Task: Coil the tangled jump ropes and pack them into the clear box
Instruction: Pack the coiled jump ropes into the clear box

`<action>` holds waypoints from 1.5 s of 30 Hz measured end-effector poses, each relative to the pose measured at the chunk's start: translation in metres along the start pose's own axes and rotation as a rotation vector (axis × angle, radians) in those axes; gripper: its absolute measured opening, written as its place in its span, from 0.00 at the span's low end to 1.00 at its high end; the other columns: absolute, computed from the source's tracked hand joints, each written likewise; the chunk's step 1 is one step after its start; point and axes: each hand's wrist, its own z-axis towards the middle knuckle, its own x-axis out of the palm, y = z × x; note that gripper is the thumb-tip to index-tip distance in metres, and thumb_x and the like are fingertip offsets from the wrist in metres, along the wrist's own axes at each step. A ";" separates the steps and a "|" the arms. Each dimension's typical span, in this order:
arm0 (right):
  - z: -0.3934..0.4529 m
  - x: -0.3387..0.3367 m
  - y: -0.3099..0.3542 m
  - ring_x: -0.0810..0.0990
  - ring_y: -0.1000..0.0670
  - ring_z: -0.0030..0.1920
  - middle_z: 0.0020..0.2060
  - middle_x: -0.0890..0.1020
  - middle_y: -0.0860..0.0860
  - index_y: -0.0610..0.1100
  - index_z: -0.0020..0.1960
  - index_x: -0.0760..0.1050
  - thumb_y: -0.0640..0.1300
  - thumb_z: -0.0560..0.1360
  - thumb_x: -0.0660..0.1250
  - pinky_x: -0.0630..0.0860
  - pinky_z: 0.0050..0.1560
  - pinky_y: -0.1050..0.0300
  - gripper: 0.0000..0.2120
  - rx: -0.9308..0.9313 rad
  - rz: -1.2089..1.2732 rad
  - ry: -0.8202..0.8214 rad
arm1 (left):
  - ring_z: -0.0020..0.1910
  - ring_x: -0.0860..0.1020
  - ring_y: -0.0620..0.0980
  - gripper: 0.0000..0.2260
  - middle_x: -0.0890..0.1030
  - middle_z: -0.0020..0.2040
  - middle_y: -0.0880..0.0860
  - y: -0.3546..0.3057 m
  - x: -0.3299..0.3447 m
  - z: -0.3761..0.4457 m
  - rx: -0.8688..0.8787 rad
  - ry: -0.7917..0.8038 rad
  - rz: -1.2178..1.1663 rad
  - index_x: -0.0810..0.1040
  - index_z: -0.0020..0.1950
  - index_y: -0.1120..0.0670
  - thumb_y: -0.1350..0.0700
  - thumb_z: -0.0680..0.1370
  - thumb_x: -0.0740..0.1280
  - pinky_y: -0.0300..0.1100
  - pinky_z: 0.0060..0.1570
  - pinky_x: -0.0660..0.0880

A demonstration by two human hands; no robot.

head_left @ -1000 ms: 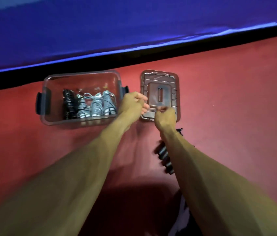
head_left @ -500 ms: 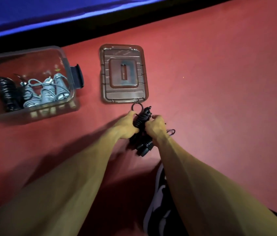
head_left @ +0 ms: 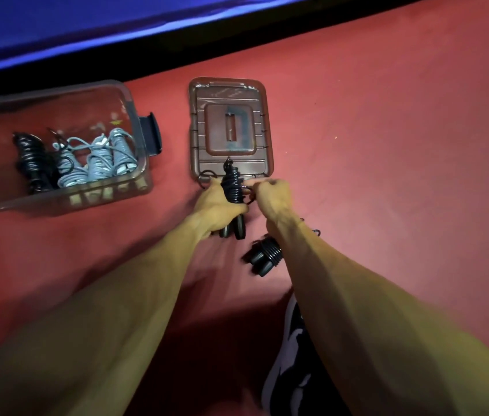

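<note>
My left hand [head_left: 217, 207] grips a coiled black jump rope [head_left: 232, 187] by its handles, holding it upright just below the box lid [head_left: 231, 127]. My right hand [head_left: 271, 195] pinches a loose bit of that rope's cord beside the coil. A second coiled black jump rope [head_left: 264, 255] lies on the red floor under my right forearm. The clear box [head_left: 135, 103] stands at the left and holds one black coiled rope [head_left: 31, 159] and several grey coiled ropes [head_left: 96, 163].
The box's dark latch [head_left: 150, 132] sticks out on its right side. A blue mat edge [head_left: 117, 28] with a black strip runs along the back. A black and white shoe [head_left: 291, 364] shows at the bottom.
My hands lifted one black rope bundle up toward the lid's lower edge, leaving the second bundle on the floor. The view shifted slightly right.
</note>
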 end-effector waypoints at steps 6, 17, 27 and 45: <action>-0.011 0.028 0.052 0.80 0.50 0.38 0.40 0.83 0.47 0.41 0.49 0.82 0.43 0.81 0.61 0.75 0.37 0.58 0.11 -0.066 0.250 0.096 | 0.44 0.81 0.44 0.09 0.83 0.42 0.50 -0.042 -0.058 -0.030 0.193 0.123 -0.314 0.79 0.50 0.55 0.65 0.71 0.70 0.38 0.51 0.77; -0.065 0.143 0.127 0.80 0.49 0.40 0.39 0.82 0.48 0.46 0.43 0.80 0.65 0.83 0.46 0.76 0.42 0.54 0.32 -0.291 -0.169 0.391 | 0.43 0.82 0.51 0.06 0.82 0.42 0.55 -0.028 -0.187 -0.077 0.188 -0.066 -0.556 0.79 0.48 0.56 0.65 0.74 0.68 0.49 0.50 0.79; -0.082 0.226 0.118 0.80 0.38 0.57 0.54 0.83 0.38 0.44 0.42 0.77 0.58 0.83 0.53 0.73 0.63 0.46 0.23 -0.526 -0.649 0.333 | 0.49 0.85 0.51 0.31 0.85 0.49 0.53 0.035 -0.248 -0.083 0.030 -0.448 -0.467 0.77 0.55 0.55 0.52 0.55 0.79 0.53 0.56 0.81; -0.055 0.261 0.096 0.85 0.44 0.56 0.57 0.85 0.44 0.41 0.41 0.82 0.64 0.69 0.66 0.79 0.62 0.43 0.25 -0.250 -0.223 0.397 | 0.60 0.79 0.50 0.37 0.78 0.65 0.53 0.071 -0.273 -0.054 -0.092 -0.448 -0.489 0.66 0.75 0.54 0.52 0.69 0.76 0.48 0.62 0.76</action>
